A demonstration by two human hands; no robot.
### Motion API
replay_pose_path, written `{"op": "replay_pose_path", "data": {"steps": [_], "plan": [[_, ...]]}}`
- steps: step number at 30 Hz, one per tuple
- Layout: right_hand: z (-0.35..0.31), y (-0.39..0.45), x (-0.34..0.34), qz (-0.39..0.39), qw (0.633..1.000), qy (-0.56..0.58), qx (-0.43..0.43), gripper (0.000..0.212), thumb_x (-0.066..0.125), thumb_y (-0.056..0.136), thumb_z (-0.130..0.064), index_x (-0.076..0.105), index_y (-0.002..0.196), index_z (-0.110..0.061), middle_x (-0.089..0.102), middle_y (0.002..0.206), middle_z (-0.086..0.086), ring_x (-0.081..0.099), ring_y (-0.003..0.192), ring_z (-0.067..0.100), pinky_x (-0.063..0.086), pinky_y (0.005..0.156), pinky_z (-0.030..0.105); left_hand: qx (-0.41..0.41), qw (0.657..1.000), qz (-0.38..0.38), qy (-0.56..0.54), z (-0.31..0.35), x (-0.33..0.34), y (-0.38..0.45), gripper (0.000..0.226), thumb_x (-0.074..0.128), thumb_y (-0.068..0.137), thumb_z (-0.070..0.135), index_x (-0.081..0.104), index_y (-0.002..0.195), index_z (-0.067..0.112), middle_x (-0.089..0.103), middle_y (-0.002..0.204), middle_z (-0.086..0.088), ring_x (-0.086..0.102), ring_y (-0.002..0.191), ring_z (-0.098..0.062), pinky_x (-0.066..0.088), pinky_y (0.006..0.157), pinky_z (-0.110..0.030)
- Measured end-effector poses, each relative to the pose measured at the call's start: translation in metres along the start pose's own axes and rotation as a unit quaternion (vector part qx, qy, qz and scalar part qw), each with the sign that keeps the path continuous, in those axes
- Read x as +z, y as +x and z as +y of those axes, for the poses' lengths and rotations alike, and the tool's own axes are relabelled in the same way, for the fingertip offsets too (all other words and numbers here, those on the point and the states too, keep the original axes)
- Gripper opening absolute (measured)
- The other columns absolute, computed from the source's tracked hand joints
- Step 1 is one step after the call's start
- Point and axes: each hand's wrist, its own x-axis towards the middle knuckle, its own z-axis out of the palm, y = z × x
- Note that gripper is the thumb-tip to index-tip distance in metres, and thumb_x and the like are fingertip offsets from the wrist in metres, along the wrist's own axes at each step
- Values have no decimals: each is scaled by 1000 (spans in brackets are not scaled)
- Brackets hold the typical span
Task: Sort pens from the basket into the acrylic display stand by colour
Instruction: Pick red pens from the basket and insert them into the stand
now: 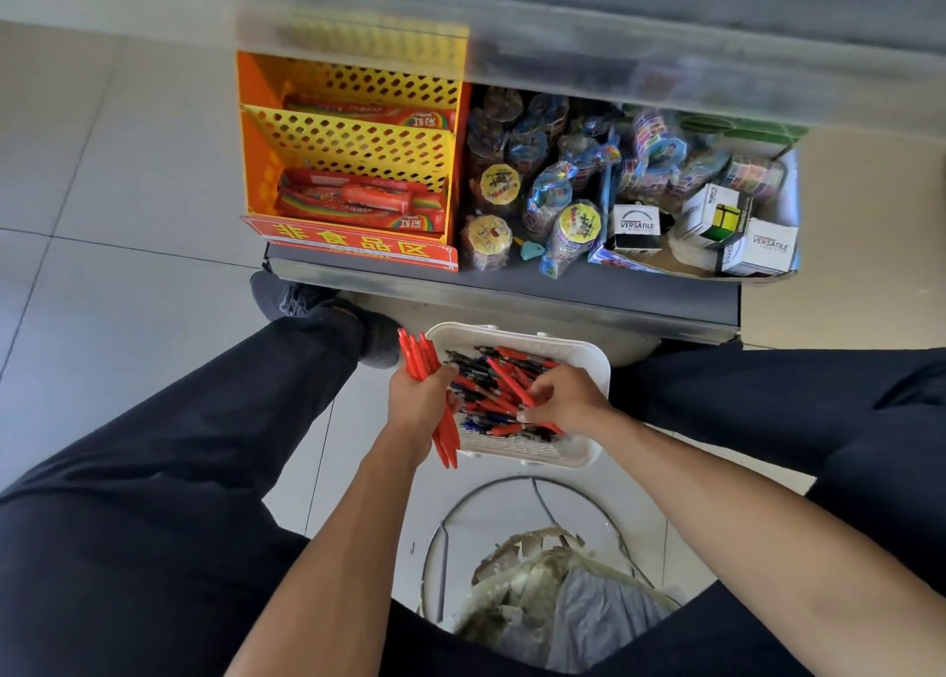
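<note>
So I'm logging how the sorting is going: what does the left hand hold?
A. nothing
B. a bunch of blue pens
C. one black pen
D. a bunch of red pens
D: the left hand grips a bunch of red pens at the left edge of the white basket, while the right hand picks among the mixed pens.

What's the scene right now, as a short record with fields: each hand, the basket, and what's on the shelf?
left hand: grips a bundle of red pens
right hand: fingers in the pen pile, pinching a red pen
basket: white, holds mixed red, blue and black pens
shelf: orange rack, wrapped toys, cube boxes
stand: not in view
</note>
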Motion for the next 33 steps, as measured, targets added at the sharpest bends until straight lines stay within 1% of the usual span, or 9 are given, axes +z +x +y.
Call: {"op": "replay_pose_path", "data": {"steps": [2,7,11,13,16,21,25,27,33], "plan": [[-17,-7,-7,-7,999,46,-25,17,90,74,-26,74,76,-26,69,73,-14,61,70,3,41,68,17,15,1000,0,15,1,2,0,24,74,91,17,61,107,4,55,66,-9,55,54,-19,57,62,-34],[-68,-29,-27,-12,991,94,-99,23,95,63,-38,72,67,-34,66,61,-19,58,59,1,44,64,25,63,997,-27,23,8,11,-16,42,92,71,32,65,88,4,66,75,-14,64,64,-25,61,67,-41],[-95,-51,-38,-39,985,61,-156,51,100,55,-28,64,92,-29,73,71,-13,69,66,1,54,66,28,60,997,-49,-12,16,16,-29,27,86,79,21,70,93,5,71,74,-10,69,64,-23,61,64,-38],[-99,-58,-42,-37,987,55,-149,71,100,54,-34,56,110,-31,76,77,-7,73,73,7,59,75,36,57,998,-37,-18,19,16,-32,19,78,85,17,69,94,3,65,70,-10,64,62,-23,59,64,-40],[-99,-62,-52,-24,990,45,-134,80,99,53,-45,54,118,-32,76,82,-4,73,78,9,60,80,39,71,997,-17,3,24,15,-33,12,69,86,14,64,87,3,53,62,-6,56,57,-24,57,62,-43],[-96,-68,-69,-33,989,18,-142,65,93,64,-46,61,118,-31,71,93,-7,68,85,11,56,79,34,108,994,-26,17,36,14,-43,8,64,89,9,61,83,4,56,59,-6,61,52,-22,57,58,-34],[-105,-77,-76,-1,985,3,-174,46,89,73,-44,63,107,-27,63,87,-6,58,74,8,45,63,23,174,982,-21,67,49,18,-55,9,64,88,9,58,82,5,50,64,-12,56,54,-23,55,53,-31],[-108,-81,-79,13,981,8,-194,42,88,74,-44,65,104,-25,61,82,-8,56,69,6,43,62,23,203,976,-4,75,57,19,-62,12,65,85,9,55,78,8,46,64,-12,50,56,-24,51,48,-28],[-120,-105,-93,62,968,34,-240,31,81,81,-42,67,104,-26,63,86,-6,55,71,7,44,65,24,250,966,25,51,82,16,-90,15,66,77,20,58,73,8,53,57,-4,56,52,-22,58,59,-42]]}}
